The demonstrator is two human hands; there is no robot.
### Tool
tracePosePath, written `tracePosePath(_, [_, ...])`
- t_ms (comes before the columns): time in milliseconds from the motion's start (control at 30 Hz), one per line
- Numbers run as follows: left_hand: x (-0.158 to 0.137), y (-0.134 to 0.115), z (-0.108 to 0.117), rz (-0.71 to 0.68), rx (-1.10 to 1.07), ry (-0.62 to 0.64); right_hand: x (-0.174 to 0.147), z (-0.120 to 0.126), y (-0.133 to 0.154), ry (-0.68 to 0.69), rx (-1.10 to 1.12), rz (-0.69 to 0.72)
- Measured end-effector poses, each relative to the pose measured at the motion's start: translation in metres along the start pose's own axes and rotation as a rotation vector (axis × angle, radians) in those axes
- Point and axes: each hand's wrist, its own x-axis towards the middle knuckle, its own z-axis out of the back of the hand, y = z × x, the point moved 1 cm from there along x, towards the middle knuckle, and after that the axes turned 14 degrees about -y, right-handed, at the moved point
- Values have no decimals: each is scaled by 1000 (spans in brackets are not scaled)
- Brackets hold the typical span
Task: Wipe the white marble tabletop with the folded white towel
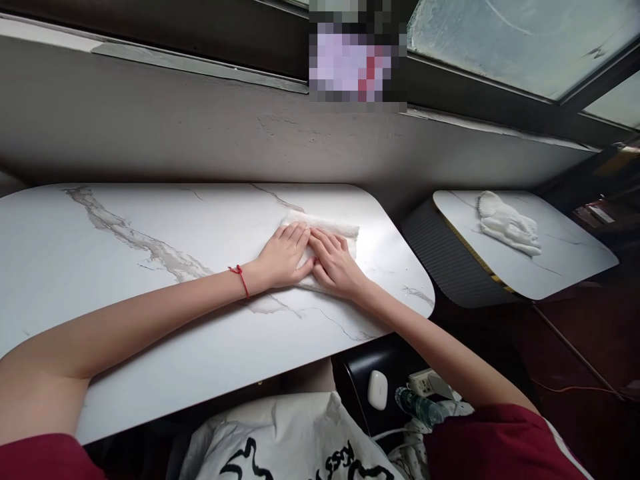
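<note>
Head view: two bare hands lie flat, side by side and touching, on one folded white cloth (334, 227) towards the right end of a white marble-patterned table (225, 230); the left hand (284, 257) and right hand (336, 261) cover much of it, fingers extended rather than gripping. Below the table's front edge, on a black stand (400, 357), are two containers: a small white case (377, 390), whose inside is hidden, and a clear greenish bottle (419, 407), lying down, perhaps part full, though the view is too poor to tell. A maroon sleeve (480, 437) cuts off the sockets and cables nearby. A second white cloth (509, 223) rests on a second table (575, 250), right. A blurred block (350, 57) masks the top centre.
</note>
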Motion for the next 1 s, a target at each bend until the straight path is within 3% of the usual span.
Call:
tracePosePath(200, [30, 43, -10, 72, 31, -20, 49, -25, -33, 24, 10, 20])
tracePosePath(367, [37, 67, -13, 119, 36, -52, 75, -41, -45, 22, 13, 34])
tracePosePath(1000, [39, 75, -10, 152, 67, -29, 89, -48, -49, 33, 44, 67])
